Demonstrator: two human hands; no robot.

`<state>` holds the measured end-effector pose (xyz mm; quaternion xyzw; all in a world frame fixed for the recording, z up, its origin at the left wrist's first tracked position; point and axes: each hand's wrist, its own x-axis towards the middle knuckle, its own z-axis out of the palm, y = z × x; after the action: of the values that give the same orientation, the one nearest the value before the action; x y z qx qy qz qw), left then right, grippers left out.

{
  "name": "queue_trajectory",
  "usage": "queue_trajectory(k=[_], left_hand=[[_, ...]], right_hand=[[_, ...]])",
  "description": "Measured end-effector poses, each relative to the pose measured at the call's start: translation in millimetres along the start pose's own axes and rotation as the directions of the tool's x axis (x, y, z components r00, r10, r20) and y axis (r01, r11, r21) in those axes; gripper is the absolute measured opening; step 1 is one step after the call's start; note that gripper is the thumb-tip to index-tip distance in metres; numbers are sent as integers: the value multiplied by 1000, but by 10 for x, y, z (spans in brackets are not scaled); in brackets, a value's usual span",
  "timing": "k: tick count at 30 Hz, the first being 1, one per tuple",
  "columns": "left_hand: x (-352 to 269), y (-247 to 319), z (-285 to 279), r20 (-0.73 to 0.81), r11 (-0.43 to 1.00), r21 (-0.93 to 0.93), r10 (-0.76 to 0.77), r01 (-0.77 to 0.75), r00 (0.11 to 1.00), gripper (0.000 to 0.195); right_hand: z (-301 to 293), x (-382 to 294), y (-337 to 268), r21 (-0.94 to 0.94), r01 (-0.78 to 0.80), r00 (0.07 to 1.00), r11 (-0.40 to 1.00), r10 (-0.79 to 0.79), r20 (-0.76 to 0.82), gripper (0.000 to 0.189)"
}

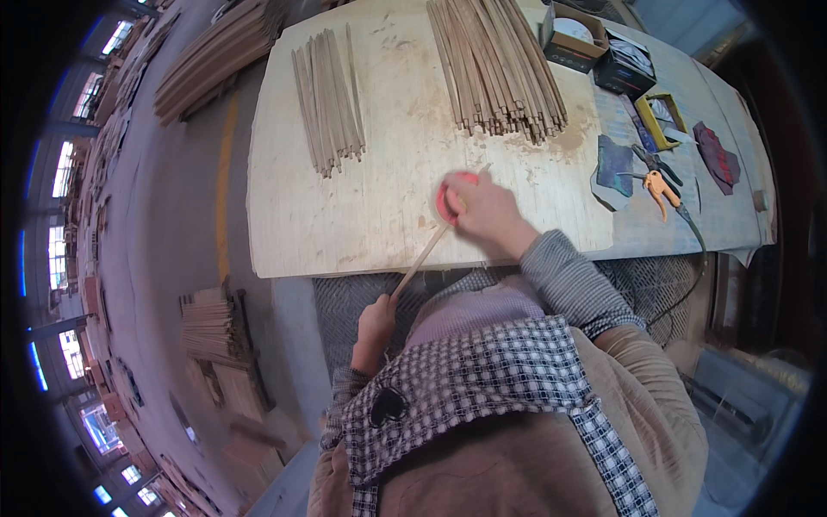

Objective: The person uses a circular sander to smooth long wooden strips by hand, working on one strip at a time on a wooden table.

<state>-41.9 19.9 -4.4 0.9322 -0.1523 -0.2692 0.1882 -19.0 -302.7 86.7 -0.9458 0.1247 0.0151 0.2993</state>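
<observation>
My left hand point(375, 326) grips the near end of a thin wooden strip point(421, 258), below the table's front edge. The strip slants up and to the right across that edge. Over the bench top, my right hand point(491, 210) is blurred and closed around a red, round-edged pad point(444, 205), which looks like a sanding pad. The pad lies against the strip, and the strip's far tip shows just beyond my fingers. My palm hides much of the pad.
A small bundle of wooden strips point(328, 103) and a larger one point(497, 71) lie on the plywood top point(381, 213). To the right are open boxes point(575, 48), an orange air blow gun point(660, 189) with hose, and cloths point(716, 158). Stacked wood point(210, 323) stands at lower left.
</observation>
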Motion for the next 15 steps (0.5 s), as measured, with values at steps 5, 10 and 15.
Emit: queue_trajectory(k=[5,10,15], left_hand=[[40,-249,207,-4,988,-60,142,-142,990,37],[83,-60,87,52,977,-152,158,-148,986,37],[60,-395,274,-17,917,-121,382,-381,924,22]], right_hand=[[-155,119,215,-60,9,1000,998,-11,-24,62],[234,-215,-154,79,233,967,969,-240,88,39],[505,-444,-354,153,412,877,898,-436,199,34]])
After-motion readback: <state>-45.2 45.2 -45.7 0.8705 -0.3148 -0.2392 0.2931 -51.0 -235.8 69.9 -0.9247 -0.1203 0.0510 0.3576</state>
